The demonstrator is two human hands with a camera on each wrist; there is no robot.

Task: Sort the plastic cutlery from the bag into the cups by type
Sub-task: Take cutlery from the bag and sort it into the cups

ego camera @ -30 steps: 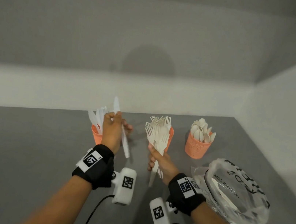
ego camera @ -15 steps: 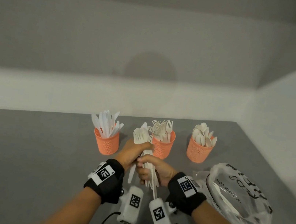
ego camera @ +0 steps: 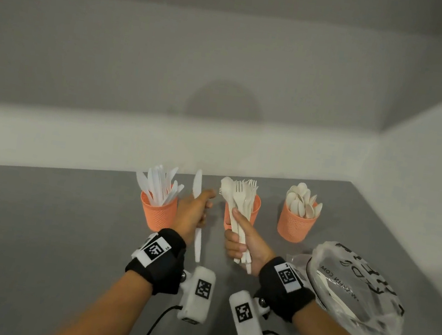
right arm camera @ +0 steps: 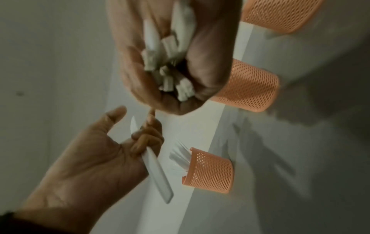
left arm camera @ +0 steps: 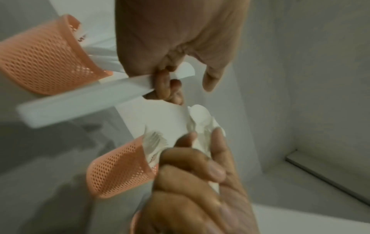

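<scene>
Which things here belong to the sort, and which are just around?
In the job:
left hand gripping a knife
right hand gripping mixed cutlery
knife cup
fork cup
spoon cup
bag

Just around:
table
wall

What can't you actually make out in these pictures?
- How many pieces the right hand grips: head view, fingers cover the bundle.
- What remains in the bag: crinkled plastic hides it.
- The knife in the left hand: left wrist view, blurred.
</scene>
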